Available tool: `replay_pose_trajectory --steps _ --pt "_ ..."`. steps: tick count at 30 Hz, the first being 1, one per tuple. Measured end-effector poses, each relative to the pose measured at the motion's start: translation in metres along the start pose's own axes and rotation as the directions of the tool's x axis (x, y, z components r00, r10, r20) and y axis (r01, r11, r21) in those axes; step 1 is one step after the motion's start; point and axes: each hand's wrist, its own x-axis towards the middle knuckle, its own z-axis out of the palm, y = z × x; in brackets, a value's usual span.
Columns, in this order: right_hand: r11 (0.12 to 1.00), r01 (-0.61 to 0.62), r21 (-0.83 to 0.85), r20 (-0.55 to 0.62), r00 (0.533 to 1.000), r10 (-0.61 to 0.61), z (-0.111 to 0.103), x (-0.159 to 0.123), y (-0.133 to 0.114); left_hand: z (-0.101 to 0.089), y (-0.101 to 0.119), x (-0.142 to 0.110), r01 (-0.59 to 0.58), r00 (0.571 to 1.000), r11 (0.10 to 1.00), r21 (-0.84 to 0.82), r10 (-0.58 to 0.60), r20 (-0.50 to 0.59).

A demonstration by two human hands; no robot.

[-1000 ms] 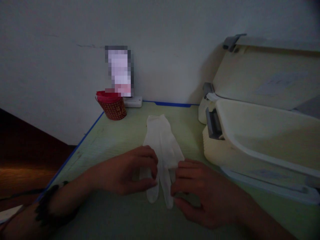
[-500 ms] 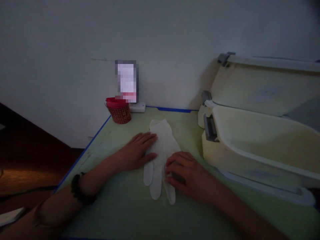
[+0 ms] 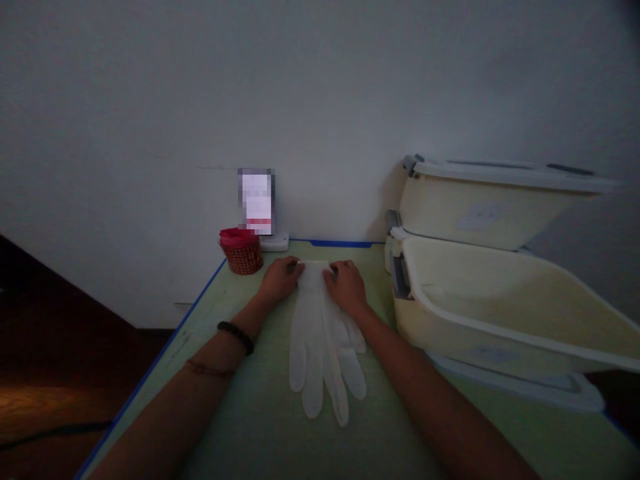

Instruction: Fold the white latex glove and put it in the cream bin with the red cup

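Observation:
A white rubber glove [image 3: 320, 340] lies flat on the pale green table [image 3: 250, 413], cuff away from me and fingers pointing toward me. My left hand [image 3: 281, 278] rests at the cuff's left corner with its fingers curled onto the edge. At the right corner of the cuff, my right hand [image 3: 346, 285] is also closed on the edge. Both arms stretch forward across the table. A dark bead bracelet circles my left wrist.
A small red woven basket [image 3: 241, 250] stands at the table's far left corner, with a blurred card [image 3: 257, 201] and a white block behind it by the wall. Two large cream plastic bins [image 3: 500, 293] fill the right side. Dark floor drops off to the left.
Both hands have slid away from me, from the glove's fingers and palm up to its cuff. The glove now lies spread with its fingers uncovered. My view has tilted up.

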Motion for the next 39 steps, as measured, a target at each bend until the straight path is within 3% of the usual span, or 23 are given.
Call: replay_pose_trajectory --steps 5,9,16,21,24,26,28,30,32,35,37,39 --pt "0.98 0.003 0.201 -0.013 1.0 -0.001 0.007 0.009 0.004 -0.005 -0.002 0.003 0.084 0.996 0.952 -0.294 -0.085 0.007" --pt "0.925 0.031 0.378 -0.013 1.0 -0.028 0.007 0.01 0.005 0.0 0.0 0.007 0.13 0.991 0.872 -0.472 -0.101 0.087" --pt "0.866 0.025 0.499 -0.093 0.995 0.025 0.007 0.011 0.002 0.001 0.007 0.004 0.16 0.987 0.801 -0.577 -0.112 0.118" --pt "0.872 0.075 0.483 -0.164 0.987 0.005 -0.003 0.007 -0.035 -0.004 0.016 0.007 0.106 0.993 0.777 -0.62 -0.118 0.021" --pt "0.917 0.199 0.347 -0.124 0.978 -0.166 -0.036 0.001 -0.075 -0.022 0.041 0.008 0.027 0.997 0.773 -0.634 -0.065 -0.037" --pt "0.927 0.342 0.151 -0.049 0.94 -0.339 -0.072 -0.005 -0.099 -0.042 0.069 0.004 -0.035 0.999 0.782 -0.623 0.003 -0.052" --pt "0.923 0.384 0.028 -0.008 0.924 -0.383 -0.114 -0.014 -0.118 -0.066 0.101 -0.005 -0.093 0.996 0.805 -0.586 0.076 -0.054" --pt "0.925 0.38 0.017 -0.035 0.925 -0.379 -0.152 -0.023 -0.128 -0.088 0.134 -0.016 -0.215 0.974 0.876 -0.432 0.223 -0.033" --pt "0.92 0.392 0.005 -0.108 0.915 -0.39 -0.183 -0.03 -0.13 -0.104 0.161 -0.026 -0.336 0.939 0.891 -0.304 0.343 -0.032" --pt "0.912 0.41 -0.017 -0.16 0.899 -0.407 -0.21 -0.034 -0.123 -0.117 0.188 -0.035 -0.417 0.901 0.9 -0.124 0.428 0.076" --pt "0.898 0.441 -0.012 -0.06 0.896 -0.441 -0.221 -0.035 -0.114 -0.12 0.197 -0.039 -0.482 0.857 0.874 -0.052 0.483 0.179" --pt "0.884 0.467 0.018 0.132 0.875 -0.465 -0.229 -0.034 -0.103 -0.121 0.2 -0.041 -0.521 0.809 0.851 -0.063 0.516 0.28"
